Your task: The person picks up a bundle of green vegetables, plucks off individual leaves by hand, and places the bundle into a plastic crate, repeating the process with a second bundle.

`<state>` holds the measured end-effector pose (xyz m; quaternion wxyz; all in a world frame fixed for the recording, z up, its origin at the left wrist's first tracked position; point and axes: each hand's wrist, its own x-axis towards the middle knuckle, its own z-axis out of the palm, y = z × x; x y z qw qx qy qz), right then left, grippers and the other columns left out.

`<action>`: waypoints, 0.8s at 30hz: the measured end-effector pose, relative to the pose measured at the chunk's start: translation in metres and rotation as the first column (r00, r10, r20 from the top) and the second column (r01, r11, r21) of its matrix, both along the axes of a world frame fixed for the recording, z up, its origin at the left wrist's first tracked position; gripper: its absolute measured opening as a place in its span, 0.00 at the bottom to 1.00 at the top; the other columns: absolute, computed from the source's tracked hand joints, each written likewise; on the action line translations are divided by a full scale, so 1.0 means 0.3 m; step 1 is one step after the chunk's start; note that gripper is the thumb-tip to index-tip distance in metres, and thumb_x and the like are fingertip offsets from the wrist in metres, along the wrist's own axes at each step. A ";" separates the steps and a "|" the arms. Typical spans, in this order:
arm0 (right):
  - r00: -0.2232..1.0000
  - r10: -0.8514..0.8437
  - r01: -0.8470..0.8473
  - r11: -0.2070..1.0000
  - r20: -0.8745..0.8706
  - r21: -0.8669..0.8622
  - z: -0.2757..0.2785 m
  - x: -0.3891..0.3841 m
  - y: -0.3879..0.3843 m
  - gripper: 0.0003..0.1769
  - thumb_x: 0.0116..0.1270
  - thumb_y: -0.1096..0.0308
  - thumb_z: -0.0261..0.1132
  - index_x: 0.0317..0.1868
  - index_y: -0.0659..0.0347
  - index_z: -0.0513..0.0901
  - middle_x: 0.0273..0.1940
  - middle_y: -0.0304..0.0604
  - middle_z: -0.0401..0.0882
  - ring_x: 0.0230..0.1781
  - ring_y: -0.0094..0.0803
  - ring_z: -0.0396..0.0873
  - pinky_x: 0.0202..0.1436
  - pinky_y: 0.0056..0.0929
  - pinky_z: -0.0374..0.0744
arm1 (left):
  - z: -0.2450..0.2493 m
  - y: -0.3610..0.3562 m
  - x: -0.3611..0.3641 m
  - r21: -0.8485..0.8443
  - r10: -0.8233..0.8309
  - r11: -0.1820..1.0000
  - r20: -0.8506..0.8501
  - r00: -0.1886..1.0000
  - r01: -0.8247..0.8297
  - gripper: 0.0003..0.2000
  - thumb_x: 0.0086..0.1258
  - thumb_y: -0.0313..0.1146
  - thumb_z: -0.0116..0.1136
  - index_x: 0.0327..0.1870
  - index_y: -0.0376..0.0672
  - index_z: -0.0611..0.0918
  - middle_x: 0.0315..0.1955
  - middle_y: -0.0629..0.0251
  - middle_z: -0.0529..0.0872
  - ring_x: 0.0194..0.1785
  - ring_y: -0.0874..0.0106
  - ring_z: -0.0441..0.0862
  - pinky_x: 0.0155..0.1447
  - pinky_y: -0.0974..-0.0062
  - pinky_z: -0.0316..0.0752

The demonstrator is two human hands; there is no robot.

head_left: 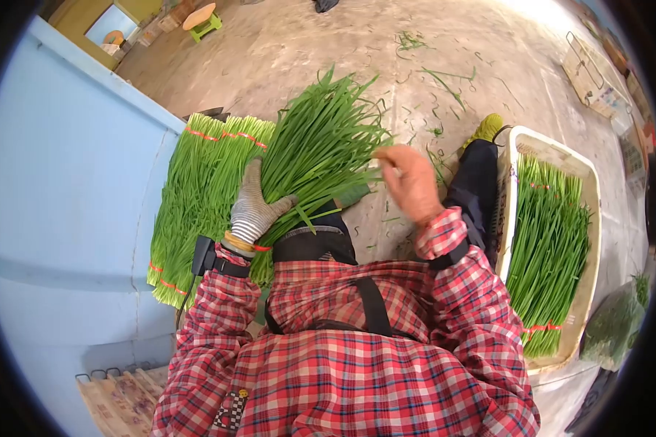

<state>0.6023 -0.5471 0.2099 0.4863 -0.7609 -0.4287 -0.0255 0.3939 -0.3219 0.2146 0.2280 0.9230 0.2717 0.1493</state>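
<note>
My left hand, in a grey knitted glove, grips a thick bunch of long green chives near its base, the leaf tips fanning away from me. My bare right hand hovers at the right side of the bunch, blurred, its fingers touching the outer leaves. My knees and red plaid sleeves fill the lower part of the view.
A stack of tied chive bundles with orange bands lies at my left against a light blue wall. At my right a white crate holds more chive bundles. Loose green scraps litter the concrete floor. A small stool stands far back.
</note>
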 end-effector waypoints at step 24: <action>0.979 0.054 -0.068 0.995 0.195 0.068 0.015 -0.065 0.141 0.09 0.55 0.70 0.67 0.38 0.59 0.80 0.39 0.46 0.79 0.41 0.48 0.77 0.42 0.43 0.76 | 0.005 -0.012 0.016 -0.030 0.013 0.999 -0.031 0.999 -0.014 0.49 0.52 0.49 0.72 0.71 0.34 0.57 0.67 0.41 0.63 0.70 0.51 0.62 0.72 0.65 0.58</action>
